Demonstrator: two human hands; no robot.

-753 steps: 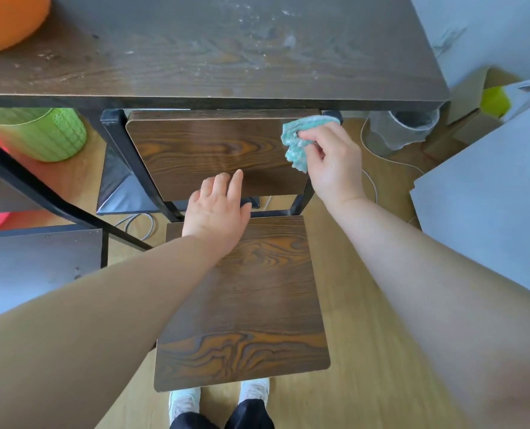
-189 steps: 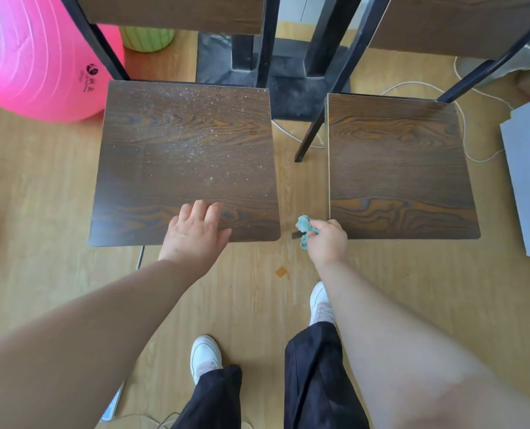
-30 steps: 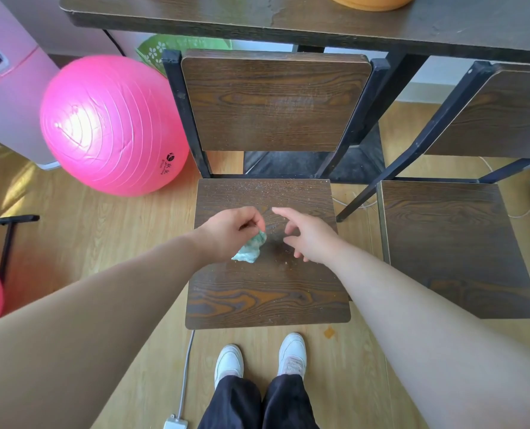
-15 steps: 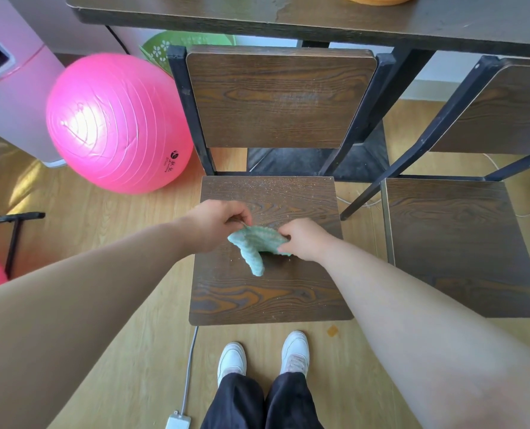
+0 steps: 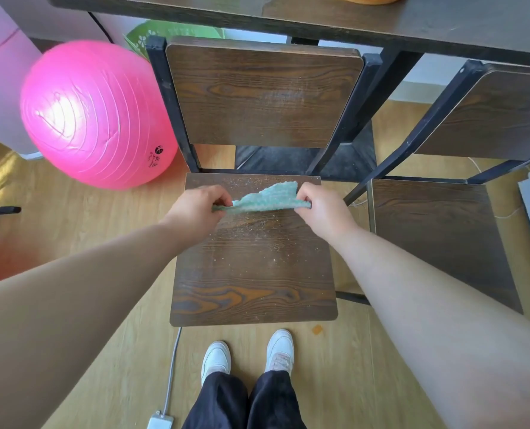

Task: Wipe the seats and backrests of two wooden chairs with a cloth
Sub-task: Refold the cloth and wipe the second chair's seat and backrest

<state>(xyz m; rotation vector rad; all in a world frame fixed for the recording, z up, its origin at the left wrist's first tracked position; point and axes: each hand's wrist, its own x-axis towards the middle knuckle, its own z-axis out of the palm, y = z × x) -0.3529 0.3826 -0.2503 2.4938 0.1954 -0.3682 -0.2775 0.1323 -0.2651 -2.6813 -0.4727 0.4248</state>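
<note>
The teal cloth (image 5: pixel 265 199) is held taut between both hands above the far half of the left chair's seat (image 5: pixel 251 274), which is speckled with pale crumbs. The left hand (image 5: pixel 198 209) pinches the cloth's left end, its fingers (image 5: pixel 221 199) curled round the edge. The right hand (image 5: pixel 324 209) grips the right end the same way. The second chair's seat (image 5: pixel 437 239) lies just to the right, and a pink ball (image 5: pixel 93 113) sits far left.

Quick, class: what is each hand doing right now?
Left hand: pinches the left end of the green cloth.
Right hand: pinches the cloth's right end.
</note>
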